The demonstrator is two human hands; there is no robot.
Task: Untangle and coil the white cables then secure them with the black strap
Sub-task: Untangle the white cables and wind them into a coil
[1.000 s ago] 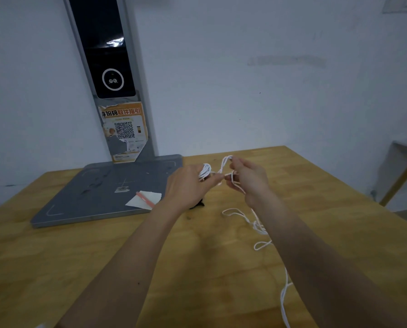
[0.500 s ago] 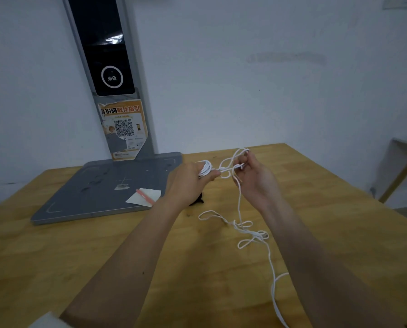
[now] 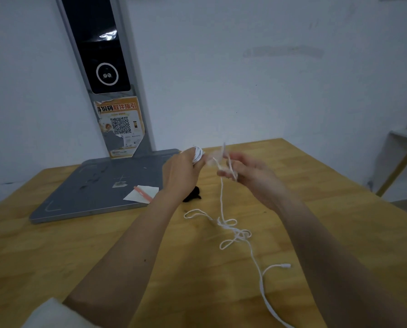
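Note:
My left hand [image 3: 182, 172] grips a small coil of white cable [image 3: 197, 155] above the wooden table [image 3: 56, 252]. My right hand [image 3: 249, 177] pinches the same cable a little to the right, its fingers blurred by motion. From there the cable hangs down to a loose tangle [image 3: 233, 230] on the table and trails toward the near edge, with a plug end [image 3: 285, 265] lying free. The black strap [image 3: 193, 194] lies on the table below my left hand, partly hidden by my wrist.
A grey scale-like base plate [image 3: 84, 192] with an upright post and a dark screen [image 3: 98, 43] stands at the back left. A white paper slip with a pink strip [image 3: 142, 192] lies on its corner. A shelf frame [image 3: 401, 162] is at the far right.
My right hand has shifted right and slightly down while feeding cable toward the coil. The tangle on the table has loosened and the plug end has come into view.

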